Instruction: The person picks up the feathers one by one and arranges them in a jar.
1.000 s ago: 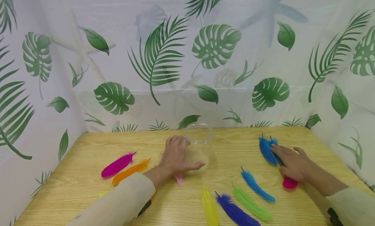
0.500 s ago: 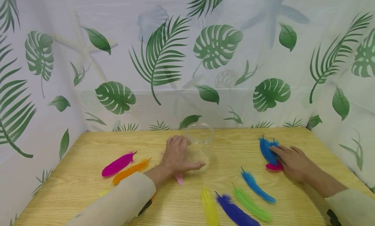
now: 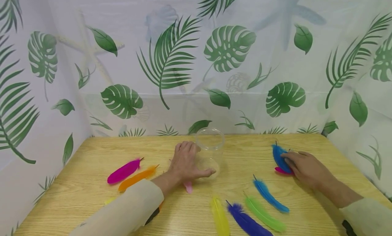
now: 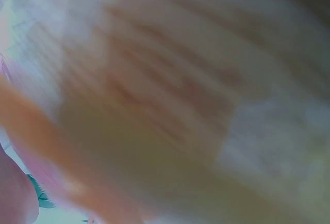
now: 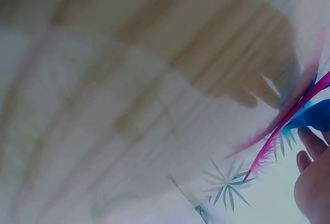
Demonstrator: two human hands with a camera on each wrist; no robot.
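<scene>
1. Since one second ago, the crimson feather [image 3: 282,170] sits further left, peeking out by the lower end of the blue feather [image 3: 279,157]; the right hand [image 3: 310,171] also lies slightly left.
2. On my head feed, right fingers bend together and pinch the blue feather; beneath the palm I cannot tell what lies.
3. Left hand [image 3: 183,163]: I see its thumb spread wide from the bunched fingers, curved round the upright clear cup [image 3: 211,149].
4. Just below that palm, a pale pink feather [image 3: 188,187] pokes out.
5. Between the hands, nearer me, lie yellow [image 3: 219,215], indigo [image 3: 247,220], green [image 3: 264,214] and curved blue [image 3: 271,197] plumes.
6. Further left, magenta [image 3: 124,171] and orange [image 3: 137,178] plumes lie side by side on the table [image 3: 245,151].
7. Behind hangs a leaf-print backdrop [image 3: 183,117].
</scene>
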